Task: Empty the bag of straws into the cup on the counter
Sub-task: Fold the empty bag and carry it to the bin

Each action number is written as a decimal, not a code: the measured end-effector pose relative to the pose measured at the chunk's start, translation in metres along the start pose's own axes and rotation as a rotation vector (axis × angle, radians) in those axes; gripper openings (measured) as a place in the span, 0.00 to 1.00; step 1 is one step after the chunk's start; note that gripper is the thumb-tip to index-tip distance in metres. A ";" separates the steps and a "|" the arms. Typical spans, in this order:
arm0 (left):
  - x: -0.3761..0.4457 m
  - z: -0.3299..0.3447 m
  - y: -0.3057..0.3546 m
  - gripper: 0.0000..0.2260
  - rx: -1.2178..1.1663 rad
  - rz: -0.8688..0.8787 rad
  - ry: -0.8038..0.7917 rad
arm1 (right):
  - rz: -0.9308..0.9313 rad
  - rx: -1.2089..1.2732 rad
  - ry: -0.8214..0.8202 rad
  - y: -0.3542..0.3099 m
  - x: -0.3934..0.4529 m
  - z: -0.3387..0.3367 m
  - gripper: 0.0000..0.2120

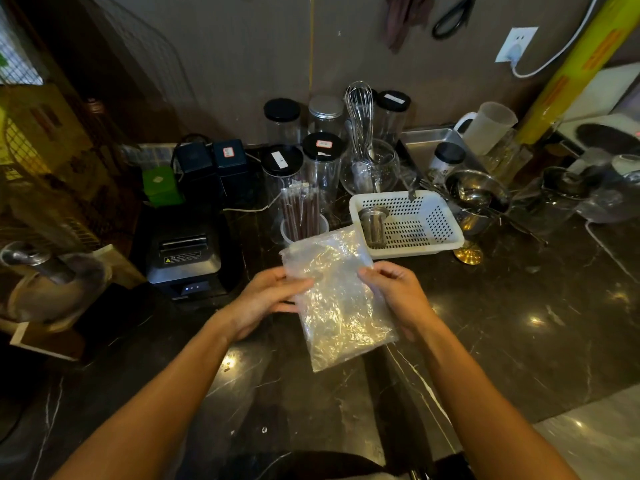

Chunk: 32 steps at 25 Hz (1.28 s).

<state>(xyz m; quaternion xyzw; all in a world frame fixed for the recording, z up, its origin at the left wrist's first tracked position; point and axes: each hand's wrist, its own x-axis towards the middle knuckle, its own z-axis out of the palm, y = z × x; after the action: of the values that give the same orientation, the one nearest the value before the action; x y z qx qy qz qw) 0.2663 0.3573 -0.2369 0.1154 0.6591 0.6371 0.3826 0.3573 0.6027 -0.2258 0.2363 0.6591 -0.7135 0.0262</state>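
2 hands hold a clear plastic bag [334, 303] above the dark marble tabletop [519, 323], in the middle of the view. The bag is crinkled, shiny and see-through, and it looks flat and empty. Its long axis runs from the upper left, near the cup, down to the lower right toward the person; which end is the mouth I cannot tell. The left hand [266, 299] pinches the bag's left edge, its fingers closed on the film. The right hand [398, 292] grips the right edge near the top, fingers curled onto the plastic.

Just beyond the bag's upper end stands a clear cup [304, 230] on the tabletop, holding a bundle of dark brown wrapped straws [300, 211] that stand upright with a slight lean. Right of the cup sits a white perforated basket [415, 233] with 1 metal strainer cup [374, 223] inside. Behind these are several clear jars [322, 161], most with black lids, and a glass bowl [382, 168] holding a wire whisk [360, 112]. To the left sits a black receipt printer [183, 258].
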 end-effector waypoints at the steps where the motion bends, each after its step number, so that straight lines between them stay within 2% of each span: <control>1: 0.002 0.003 -0.005 0.20 -0.036 -0.019 0.007 | 0.001 0.033 0.003 -0.001 0.000 0.000 0.12; 4: 0.005 0.013 -0.009 0.24 -0.132 -0.082 -0.023 | 0.034 0.079 -0.006 -0.002 -0.003 -0.002 0.13; 6: 0.007 0.015 -0.008 0.20 -0.104 -0.051 -0.052 | 0.051 0.064 -0.010 0.003 -0.005 -0.005 0.11; 8: 0.010 0.018 -0.005 0.16 -0.081 -0.014 0.015 | 0.069 0.055 -0.044 0.007 -0.007 -0.011 0.11; 11: 0.014 0.022 0.004 0.16 -0.064 0.011 0.072 | 0.090 0.034 -0.098 0.012 -0.010 -0.018 0.11; 17: 0.013 0.032 0.006 0.16 -0.134 0.028 0.004 | 0.067 0.282 -0.074 0.012 -0.023 -0.026 0.15; 21: 0.014 0.037 0.003 0.13 -0.266 0.033 -0.038 | 0.097 0.346 -0.035 0.016 -0.029 -0.028 0.11; 23: 0.013 0.037 0.000 0.13 -0.230 0.022 -0.031 | 0.103 0.312 -0.035 0.016 -0.033 -0.027 0.13; 28: 0.015 0.038 -0.012 0.24 0.015 0.064 0.007 | 0.066 0.281 -0.015 0.021 -0.045 -0.028 0.14; 30: 0.016 0.037 -0.015 0.23 0.078 0.083 0.028 | 0.065 0.329 -0.001 0.027 -0.051 -0.028 0.17; 32: 0.013 0.038 -0.015 0.22 0.088 0.104 0.050 | 0.116 0.268 -0.037 0.032 -0.057 -0.029 0.21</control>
<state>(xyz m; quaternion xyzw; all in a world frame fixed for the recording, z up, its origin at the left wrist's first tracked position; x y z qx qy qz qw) 0.2869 0.3921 -0.2513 0.1503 0.6888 0.6294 0.3270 0.4275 0.6102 -0.2346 0.2622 0.5428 -0.7965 0.0476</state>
